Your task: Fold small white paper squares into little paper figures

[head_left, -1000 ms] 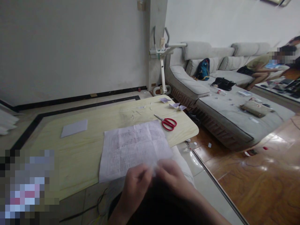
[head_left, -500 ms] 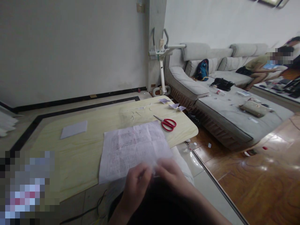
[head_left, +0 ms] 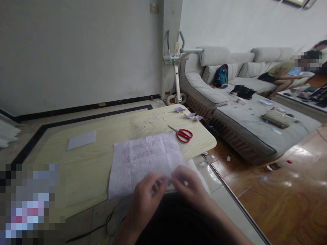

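Observation:
My left hand [head_left: 149, 191] and my right hand [head_left: 189, 184] meet at the table's near edge, fingertips pinched close together. What lies between them is blurred and too small to name. Behind and partly under them, a large creased printed sheet of paper [head_left: 143, 163] with red marks overhangs the edge. Red-handled scissors [head_left: 184, 135] rest beyond its far right corner, blades pointing to the far left. Small folded paper pieces [head_left: 189, 116] sit at the far right corner of the table. Thin paper scraps [head_left: 144, 128] are scattered beyond the sheet.
The pale wooden table [head_left: 84, 177] carries a white pad of paper [head_left: 81, 140] on the left. To the right stands a grey sofa [head_left: 245, 126] with a backpack [head_left: 221, 76] and bags; a person [head_left: 279, 73] sits farther along it. Cables [head_left: 94, 233] run below the near edge.
Both hands have risen slightly and remain together at the fingertips. The right-hand fingers are more bent. The sheet, scissors and scraps keep their places.

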`<state>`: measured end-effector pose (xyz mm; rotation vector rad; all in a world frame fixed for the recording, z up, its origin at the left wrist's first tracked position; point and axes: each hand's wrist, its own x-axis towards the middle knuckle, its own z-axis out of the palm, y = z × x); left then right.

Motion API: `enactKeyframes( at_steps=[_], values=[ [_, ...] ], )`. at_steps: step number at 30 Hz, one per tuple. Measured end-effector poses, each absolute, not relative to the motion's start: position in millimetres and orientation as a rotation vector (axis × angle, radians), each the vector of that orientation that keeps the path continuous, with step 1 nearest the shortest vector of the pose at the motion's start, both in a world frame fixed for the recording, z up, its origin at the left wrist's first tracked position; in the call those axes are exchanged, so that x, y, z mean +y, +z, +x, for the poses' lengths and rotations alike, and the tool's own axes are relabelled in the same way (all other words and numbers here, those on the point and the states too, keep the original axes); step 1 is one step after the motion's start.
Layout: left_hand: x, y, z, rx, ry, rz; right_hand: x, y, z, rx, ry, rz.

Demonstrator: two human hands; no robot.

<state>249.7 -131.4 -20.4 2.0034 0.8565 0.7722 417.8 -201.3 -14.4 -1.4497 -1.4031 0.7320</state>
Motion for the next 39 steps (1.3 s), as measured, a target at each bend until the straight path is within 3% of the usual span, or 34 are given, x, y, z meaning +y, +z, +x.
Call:
enactKeyframes(
  at_steps=[8, 20, 27, 39],
  values=[
    [-128, -19, 247, 0.802, 0.724, 2.020, -201, -15, 419, -1.433, 0.774, -1.449],
    [-134, -15, 259, 0.941, 0.964, 1.675, -200, -13, 409, -1.197, 0.660, -1.416],
    [-141, -21, 266, 1.021, 1.094, 1.404, -197, -20, 405, -1.046, 0.753, -1.390],
    [-139, -25, 267, 1.087, 1.029, 1.308, -198, -24, 403, -1.094, 0.588, -1.347]
  ],
)
